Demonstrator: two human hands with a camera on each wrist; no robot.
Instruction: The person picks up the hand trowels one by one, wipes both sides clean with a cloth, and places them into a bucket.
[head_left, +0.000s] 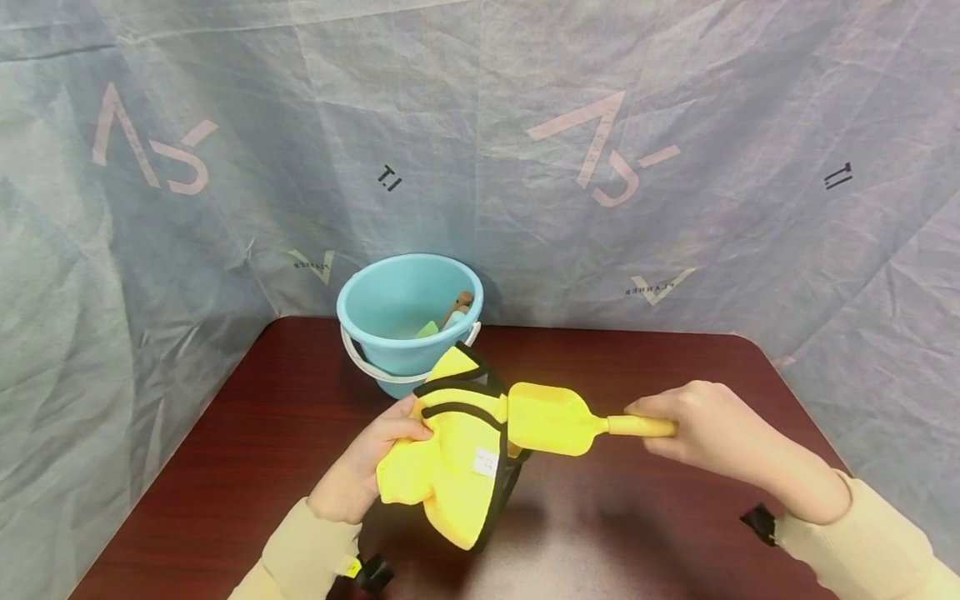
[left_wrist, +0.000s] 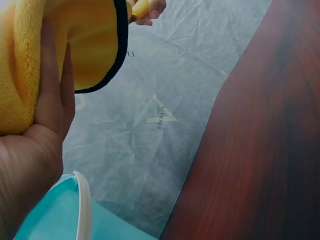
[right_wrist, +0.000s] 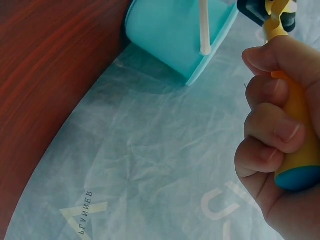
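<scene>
My left hand (head_left: 382, 450) grips a bunched yellow cloth (head_left: 457, 467) with black edging and a small white label. In the left wrist view, the cloth (left_wrist: 95, 55) drapes over the fingers. My right hand (head_left: 705, 429) holds a yellow shovel (head_left: 551, 417) by its handle, fingers curled round it in the right wrist view, where the handle (right_wrist: 297, 115) ends in a blue cap. The shovel's blade points left, its tip at the cloth's dark-edged opening; whether the tip is inside the folds is hidden. Both hands are raised over the table.
A light blue bucket (head_left: 408, 354) with a white handle (head_left: 367, 362) stands at the table's back left. Inside are a brown-handled item (head_left: 456, 307) and something green (head_left: 427, 330). The dark red table (head_left: 247, 433) meets a grey printed sheet (head_left: 480, 167) behind.
</scene>
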